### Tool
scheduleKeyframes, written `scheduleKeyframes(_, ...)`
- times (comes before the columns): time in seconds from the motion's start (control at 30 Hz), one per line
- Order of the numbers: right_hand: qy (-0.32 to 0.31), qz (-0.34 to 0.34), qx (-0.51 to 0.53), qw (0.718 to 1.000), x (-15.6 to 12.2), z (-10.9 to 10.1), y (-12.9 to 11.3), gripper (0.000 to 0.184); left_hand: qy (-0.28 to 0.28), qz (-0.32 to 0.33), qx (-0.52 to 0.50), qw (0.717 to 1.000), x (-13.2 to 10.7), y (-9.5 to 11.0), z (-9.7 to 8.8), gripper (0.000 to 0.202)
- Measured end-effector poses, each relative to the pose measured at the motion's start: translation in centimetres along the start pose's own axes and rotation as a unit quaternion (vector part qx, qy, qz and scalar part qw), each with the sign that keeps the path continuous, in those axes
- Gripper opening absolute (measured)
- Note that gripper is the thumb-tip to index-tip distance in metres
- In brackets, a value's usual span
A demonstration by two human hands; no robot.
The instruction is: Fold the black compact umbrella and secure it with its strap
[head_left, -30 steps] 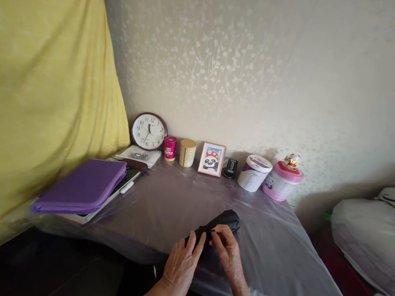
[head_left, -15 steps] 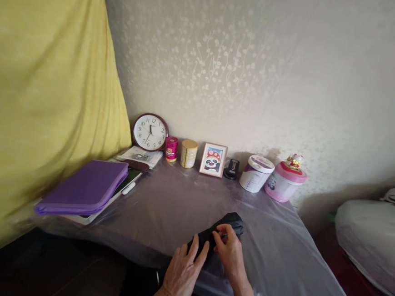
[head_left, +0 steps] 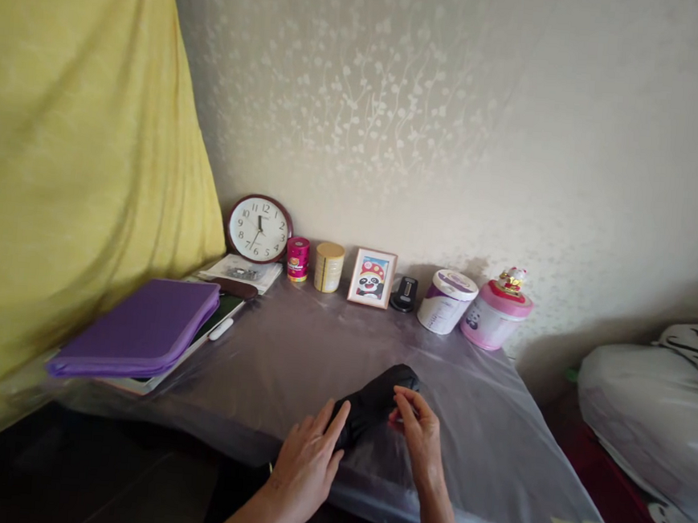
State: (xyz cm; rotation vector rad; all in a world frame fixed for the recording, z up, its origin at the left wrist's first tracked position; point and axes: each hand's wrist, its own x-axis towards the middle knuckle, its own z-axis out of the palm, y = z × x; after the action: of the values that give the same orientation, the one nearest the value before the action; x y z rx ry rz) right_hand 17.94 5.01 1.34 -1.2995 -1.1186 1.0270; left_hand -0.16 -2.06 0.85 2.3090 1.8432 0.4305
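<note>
Main change vs. 1 s ago: the R hand (head_left: 423, 436) has shifted away from the L hand (head_left: 308, 456), toward the far end of the black fabric bundle (head_left: 371, 402), so the gap btwn hands is wider & more of the cloth's middle shows. Bundle is prob. a folded umbrella, can't confirm; it lies slantwise on the desk (head_left: 281, 361) nr the front edge, far end pointing away & to the right, nr end under the L hand. L hand: fingers stretched out over that nr end, thumb apart from forefinger. R hand: thumb & forefinger pressed together at the bundle's right edge, maybe on a fold or strap, too small to tell. My read: L steadies while R works along the edge, & that edge work looks unfinished. Rest is as it was: purple folder (head_left: 138, 325) well off to the left, panda picture frame (head_left: 372, 279) behind, both out of the way.
</note>
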Motion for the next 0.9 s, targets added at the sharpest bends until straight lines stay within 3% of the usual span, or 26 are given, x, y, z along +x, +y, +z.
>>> scheduleKeyframes(0.2, -0.089, -0.108, -0.109, 0.984, 0.3, 1.5, -0.6, 0.035, -0.002, -0.002, 0.0, 1.0, -0.1, -0.2, 0.0, 0.063)
scheduleKeyframes(0.37, -0.151, -0.216, -0.263, 0.928, 0.5, 2.8, -0.7, 0.031, -0.01, -0.01, -0.009, 1.0, 0.0, -0.2, 0.1, 0.063)
scheduleKeyframes(0.53, -0.159, -0.225, -0.345, 0.897, 0.9, 3.1, -0.7, 0.024, -0.001, -0.018, -0.021, 1.0, 0.2, -0.1, 0.3, 0.067)
scheduleKeyframes(0.73, -0.149, -0.225, -0.341, 0.901, 1.2, 3.2, -0.7, 0.01, -0.003, -0.023, -0.023, 0.999, 0.3, 0.1, 0.4, 0.085)
scheduleKeyframes(0.9, -0.148, -0.242, -0.324, 0.903, 1.5, 3.2, -0.1, 0.012, -0.03, -0.014, -0.012, 0.999, 0.7, 0.4, 0.1, 0.085)
